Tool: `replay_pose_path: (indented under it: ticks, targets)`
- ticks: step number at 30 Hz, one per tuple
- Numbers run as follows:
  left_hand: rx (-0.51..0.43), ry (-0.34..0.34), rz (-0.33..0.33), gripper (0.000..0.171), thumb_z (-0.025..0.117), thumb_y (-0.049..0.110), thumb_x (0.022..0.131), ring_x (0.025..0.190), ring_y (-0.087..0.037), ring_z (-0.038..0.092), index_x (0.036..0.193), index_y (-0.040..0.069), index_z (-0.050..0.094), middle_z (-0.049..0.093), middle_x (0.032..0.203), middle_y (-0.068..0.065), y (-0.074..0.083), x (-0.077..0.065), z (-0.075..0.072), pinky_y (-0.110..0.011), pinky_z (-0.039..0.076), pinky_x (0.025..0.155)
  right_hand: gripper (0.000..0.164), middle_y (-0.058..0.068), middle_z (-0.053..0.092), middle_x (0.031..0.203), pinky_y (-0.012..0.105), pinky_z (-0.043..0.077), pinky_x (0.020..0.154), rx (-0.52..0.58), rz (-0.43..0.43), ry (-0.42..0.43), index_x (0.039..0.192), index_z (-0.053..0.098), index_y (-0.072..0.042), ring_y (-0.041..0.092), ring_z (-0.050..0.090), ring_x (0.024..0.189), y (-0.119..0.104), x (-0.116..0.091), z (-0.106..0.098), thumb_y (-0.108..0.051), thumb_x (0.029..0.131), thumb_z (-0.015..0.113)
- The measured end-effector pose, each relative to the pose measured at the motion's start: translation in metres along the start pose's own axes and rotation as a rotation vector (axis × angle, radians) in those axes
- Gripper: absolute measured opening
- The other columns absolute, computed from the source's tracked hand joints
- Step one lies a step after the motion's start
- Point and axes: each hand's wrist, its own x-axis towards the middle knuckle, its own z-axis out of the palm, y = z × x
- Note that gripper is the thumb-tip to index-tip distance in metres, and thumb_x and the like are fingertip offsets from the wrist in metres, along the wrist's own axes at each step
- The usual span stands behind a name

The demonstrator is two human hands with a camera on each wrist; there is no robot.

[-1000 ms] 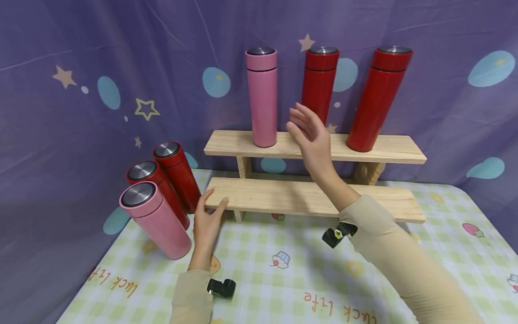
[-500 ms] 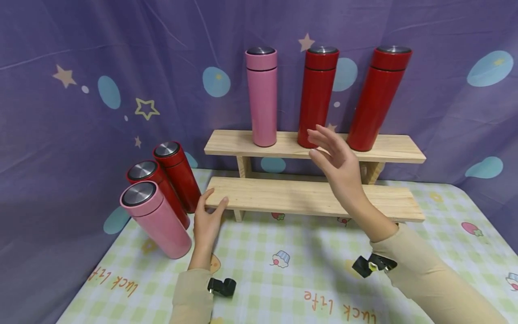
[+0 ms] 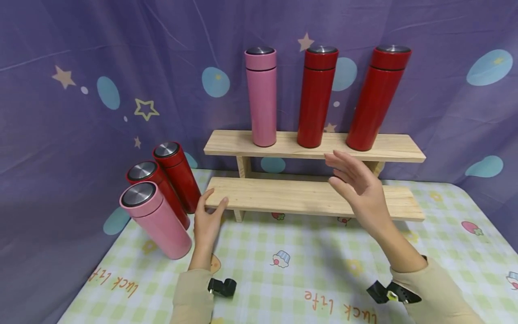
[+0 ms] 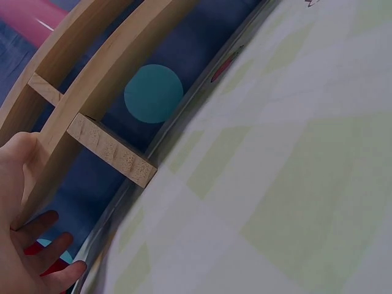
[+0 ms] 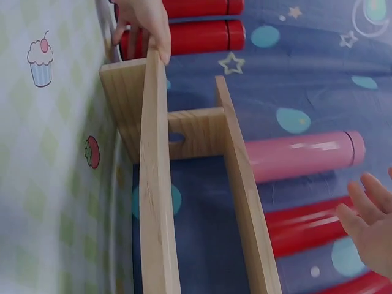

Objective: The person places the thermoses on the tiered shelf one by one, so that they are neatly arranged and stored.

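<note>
My left hand point(image 3: 207, 225) holds the left end of the lower board of a two-tier wooden shelf point(image 3: 279, 194), with thumb and fingers around the board's end. In the left wrist view the thumb lies on the board and the other fingers extend past its end. My right hand point(image 3: 366, 198) is in the air in front of the shelf's right part, fingers loosely extended and nothing in them. On the upper board stand a pink thermos bottle point(image 3: 262, 99), a red thermos bottle point(image 3: 318, 96) in the middle and another red thermos bottle point(image 3: 378, 99) at the right.
Left of the shelf, a pink bottle point(image 3: 162, 225) and two red bottles, one at the back point(image 3: 180, 180) and one between point(image 3: 159, 180), stand close together on the checked tablecloth point(image 3: 259, 288). A purple curtain point(image 3: 162, 67) hangs behind.
My right hand has moved down and to the right, away from the middle red bottle, which now shows fully. The left hand and the bottles stay in place.
</note>
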Motion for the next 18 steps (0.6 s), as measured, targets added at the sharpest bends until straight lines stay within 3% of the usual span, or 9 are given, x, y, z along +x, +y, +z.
replay_pose_path:
  ticks: [11,16,18]
  targets:
    - [-0.017,-0.004,0.001,0.065,0.073,0.054,0.085,0.127,-0.033,0.05,0.142,0.031,0.051,0.041,0.153,-0.004,0.0,0.0,0.0,-0.052,0.038,0.102,0.051,0.024,0.055,0.136,0.028,0.039,0.105,-0.064,-0.017,-0.074,0.138,0.046,0.013,0.026,0.052,0.126,0.0,-0.032,-0.042,0.022,0.089,0.055]
    - [-0.028,-0.006,0.005,0.064,0.073,0.052,0.086,0.127,-0.032,0.05,0.142,0.03,0.051,0.041,0.153,-0.005,0.001,0.0,0.0,-0.05,0.039,0.101,0.05,0.024,0.054,0.137,0.027,0.038,0.105,-0.055,-0.012,-0.051,0.137,0.045,0.017,0.026,0.05,0.128,0.004,-0.046,-0.065,0.024,0.087,0.053]
    - [-0.028,-0.007,0.006,0.064,0.073,0.052,0.086,0.129,-0.032,0.049,0.142,0.03,0.051,0.041,0.153,-0.005,0.001,0.0,0.0,-0.051,0.038,0.101,0.051,0.021,0.055,0.137,0.026,0.037,0.106,-0.079,0.029,-0.012,0.137,0.046,0.016,0.024,0.05,0.129,0.004,-0.052,-0.073,0.024,0.088,0.054]
